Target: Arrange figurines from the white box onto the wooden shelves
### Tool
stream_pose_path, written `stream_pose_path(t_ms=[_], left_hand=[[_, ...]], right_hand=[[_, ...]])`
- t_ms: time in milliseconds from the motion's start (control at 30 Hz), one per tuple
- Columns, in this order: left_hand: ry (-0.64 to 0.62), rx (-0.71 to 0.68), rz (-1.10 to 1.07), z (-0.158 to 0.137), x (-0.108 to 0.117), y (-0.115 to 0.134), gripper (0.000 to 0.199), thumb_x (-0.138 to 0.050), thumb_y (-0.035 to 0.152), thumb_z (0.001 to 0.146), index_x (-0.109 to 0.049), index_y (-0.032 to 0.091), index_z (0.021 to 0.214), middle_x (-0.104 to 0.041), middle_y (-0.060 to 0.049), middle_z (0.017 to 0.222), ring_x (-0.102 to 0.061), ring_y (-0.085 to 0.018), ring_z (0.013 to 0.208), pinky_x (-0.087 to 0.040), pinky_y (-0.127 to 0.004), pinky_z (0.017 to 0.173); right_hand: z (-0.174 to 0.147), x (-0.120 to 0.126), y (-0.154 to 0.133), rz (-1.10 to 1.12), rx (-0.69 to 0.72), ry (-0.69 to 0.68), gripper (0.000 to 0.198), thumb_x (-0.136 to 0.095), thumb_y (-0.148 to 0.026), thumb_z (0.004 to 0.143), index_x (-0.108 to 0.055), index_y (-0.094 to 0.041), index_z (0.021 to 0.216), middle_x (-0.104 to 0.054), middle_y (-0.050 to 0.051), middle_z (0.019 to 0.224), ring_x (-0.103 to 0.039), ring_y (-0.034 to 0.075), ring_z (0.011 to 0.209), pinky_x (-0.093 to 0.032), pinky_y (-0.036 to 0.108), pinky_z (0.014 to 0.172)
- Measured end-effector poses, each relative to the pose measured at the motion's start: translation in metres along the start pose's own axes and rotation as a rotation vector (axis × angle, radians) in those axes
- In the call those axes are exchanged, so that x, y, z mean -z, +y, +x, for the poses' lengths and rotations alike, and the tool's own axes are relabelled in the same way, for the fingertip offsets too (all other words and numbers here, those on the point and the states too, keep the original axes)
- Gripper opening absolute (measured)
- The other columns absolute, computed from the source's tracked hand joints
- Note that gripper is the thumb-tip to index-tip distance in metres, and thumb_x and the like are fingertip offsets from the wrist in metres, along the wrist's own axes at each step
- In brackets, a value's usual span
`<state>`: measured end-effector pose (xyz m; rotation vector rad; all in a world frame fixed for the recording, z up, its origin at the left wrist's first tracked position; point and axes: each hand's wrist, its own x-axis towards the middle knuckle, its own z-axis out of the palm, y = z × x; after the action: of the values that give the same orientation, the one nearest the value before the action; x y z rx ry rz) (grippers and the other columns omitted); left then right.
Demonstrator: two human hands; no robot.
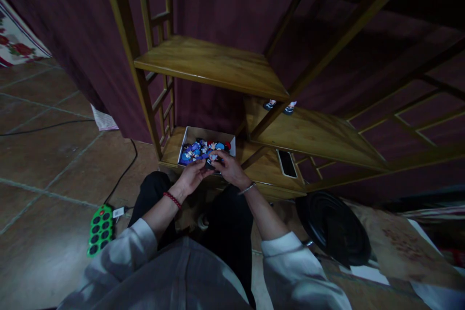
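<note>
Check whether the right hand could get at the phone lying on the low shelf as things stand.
Probably yes: the right hand is at the box of small figures, and the phone lies uncovered on the same shelf board, nothing between.

Open white box (192, 132) of small figurines (202, 149); bottom shelf.

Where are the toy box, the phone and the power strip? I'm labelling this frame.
Toy box (192, 131): head view, on its white back wall.
Phone (286, 163): head view, on the middle of its dark screen.
Power strip (100, 229): head view, on its green top, among the sockets.
</note>
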<state>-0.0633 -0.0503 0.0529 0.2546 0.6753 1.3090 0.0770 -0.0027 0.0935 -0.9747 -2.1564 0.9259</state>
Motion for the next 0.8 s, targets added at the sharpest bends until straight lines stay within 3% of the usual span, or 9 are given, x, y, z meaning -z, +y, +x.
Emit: stream_pose_path(t_ms=[300, 800], left_hand=[[0.015, -0.062, -0.014, -0.001, -0.002, 0.012, 0.006, -0.065, 0.016, 0.072, -0.06, 0.013, 0.073, -0.064, -0.002, 0.074, -0.06, -0.012, 0.07, -0.051, -0.032, 0.077], [-0.051, -0.061, -0.004, 0.003, -0.013, 0.013, 0.01, -0.067, 0.013, 0.069, -0.058, 0.013, 0.069, -0.062, 0.0, 0.071, -0.06, -0.011, 0.068, -0.051, -0.037, 0.081]], right_hand=[[0.012, -0.003, -0.003, 0.036, -0.01, -0.01, 0.029, -0.054, -0.023, 0.078, -0.058, -0.025, 0.107, -0.062, 0.002, 0.104, -0.056, 0.017, 0.098, -0.043, 0.032, 0.088], [0.014, 0.007, 0.006, 0.088, -0.043, 0.039, 0.026, -0.059, -0.026, 0.075, -0.062, -0.022, 0.1, -0.065, 0.003, 0.097, -0.059, 0.017, 0.09, -0.046, 0.032, 0.082]])
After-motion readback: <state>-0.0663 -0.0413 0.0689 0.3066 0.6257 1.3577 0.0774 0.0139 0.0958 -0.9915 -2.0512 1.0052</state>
